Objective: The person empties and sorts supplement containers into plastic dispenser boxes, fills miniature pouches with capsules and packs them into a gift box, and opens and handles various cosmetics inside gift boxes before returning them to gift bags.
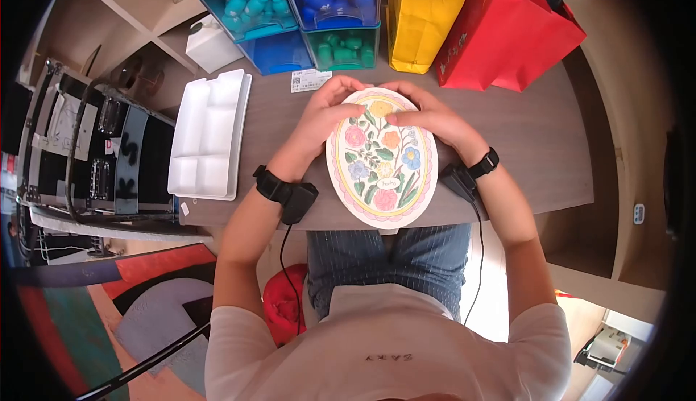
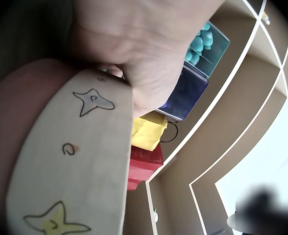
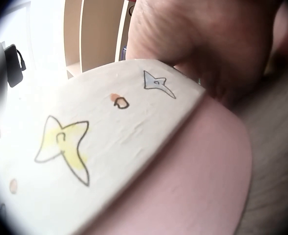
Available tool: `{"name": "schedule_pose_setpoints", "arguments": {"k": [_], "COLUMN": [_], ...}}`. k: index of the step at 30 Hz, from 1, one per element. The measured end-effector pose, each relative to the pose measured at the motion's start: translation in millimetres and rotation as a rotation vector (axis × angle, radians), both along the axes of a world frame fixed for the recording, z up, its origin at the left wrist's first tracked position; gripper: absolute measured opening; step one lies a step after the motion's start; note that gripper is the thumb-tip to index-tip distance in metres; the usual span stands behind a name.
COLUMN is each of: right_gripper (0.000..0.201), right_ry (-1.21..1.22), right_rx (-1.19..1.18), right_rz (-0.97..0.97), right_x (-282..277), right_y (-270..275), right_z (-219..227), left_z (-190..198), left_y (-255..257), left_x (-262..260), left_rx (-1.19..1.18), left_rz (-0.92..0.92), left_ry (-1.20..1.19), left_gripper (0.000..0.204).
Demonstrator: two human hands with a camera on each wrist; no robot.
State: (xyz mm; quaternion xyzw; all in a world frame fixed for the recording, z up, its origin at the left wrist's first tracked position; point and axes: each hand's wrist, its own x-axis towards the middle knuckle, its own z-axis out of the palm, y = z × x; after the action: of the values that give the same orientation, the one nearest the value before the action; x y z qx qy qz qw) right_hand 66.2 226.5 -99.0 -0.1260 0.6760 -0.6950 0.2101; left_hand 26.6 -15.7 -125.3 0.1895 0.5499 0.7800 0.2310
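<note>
An oval box with a painted flower lid is held at its far end by both hands. The left hand grips its upper left side, thumb on the lid; the right hand grips the upper right, thumb also on top. In the left wrist view the box's pale side wall shows drawn stars, with the left hand at its end. The right wrist view shows the same kind of star-marked wall and a pink part below, beside the right hand. Most fingers are hidden behind the box.
On the table a white divided tray lies at left. Stacked drawers with coloured pieces stand at the back, beside a yellow bag and a red bag. A printed label lies before the drawers.
</note>
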Motion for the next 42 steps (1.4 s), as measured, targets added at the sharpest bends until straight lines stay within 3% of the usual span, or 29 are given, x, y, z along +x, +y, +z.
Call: {"name": "schedule_pose_setpoints", "arguments": {"k": [8,30,42], "right_gripper": [0.046,0.043,0.043], "right_ry": [-0.077,-0.007,-0.004], "right_rx": [-0.052,-0.025,-0.016], "right_rz": [-0.057,-0.068,-0.067], "right_x": [-2,-6,-6], "right_y": [-2,0,0], "right_z": [-11,-18,-18], "left_z": [-5,-12,-3], "left_y": [-4,-4,-5], "left_x": [-8,-10,-11], "left_rx": [0.05,-0.054,0.007], "left_rz": [0.002,0.018,-0.035], "left_ry": [-0.107,-0.008,0.032], "left_gripper": [0.026,0.023,0.04]}}
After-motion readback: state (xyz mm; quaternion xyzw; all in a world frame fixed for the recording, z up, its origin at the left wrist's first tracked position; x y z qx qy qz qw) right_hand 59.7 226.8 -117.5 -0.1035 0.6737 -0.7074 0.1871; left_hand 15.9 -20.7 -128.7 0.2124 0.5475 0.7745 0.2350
